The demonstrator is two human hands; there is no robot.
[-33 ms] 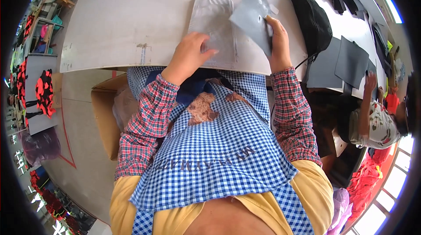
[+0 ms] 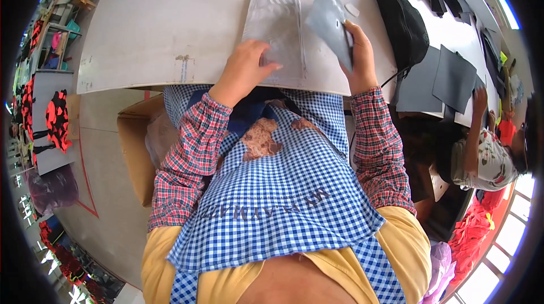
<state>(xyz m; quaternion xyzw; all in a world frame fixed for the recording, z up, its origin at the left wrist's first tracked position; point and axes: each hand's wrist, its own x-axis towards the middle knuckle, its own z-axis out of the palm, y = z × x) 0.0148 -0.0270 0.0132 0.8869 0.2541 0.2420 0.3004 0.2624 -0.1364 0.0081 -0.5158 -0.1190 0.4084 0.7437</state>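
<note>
A stack of clear plastic bags (image 2: pixel 281 17) lies flat on the white table in front of me. My left hand (image 2: pixel 245 70) rests at its near left edge, thumb and index finger apart, the other fingers partly hidden. My right hand (image 2: pixel 360 57), to the right of the stack, grips a flat greyish plastic bag (image 2: pixel 328 20) by its right edge. This bag is tilted up off the table and has small round holes. A small white oval piece (image 2: pixel 352 10) shows just beyond my right fingers; whether it is joined to the bag I cannot tell.
A black waist bag (image 2: pixel 399 26) with a strap lies right of my right hand. Dark grey sheets (image 2: pixel 454 80) lie farther right, with a co-worker's hand (image 2: pixel 480 98) beside them. An open cardboard box (image 2: pixel 133 151) stands below the table's edge at left.
The greyish bag in my right hand has swung slightly to the right and stands more edge-on. My left hand stays nearly where it was.
</note>
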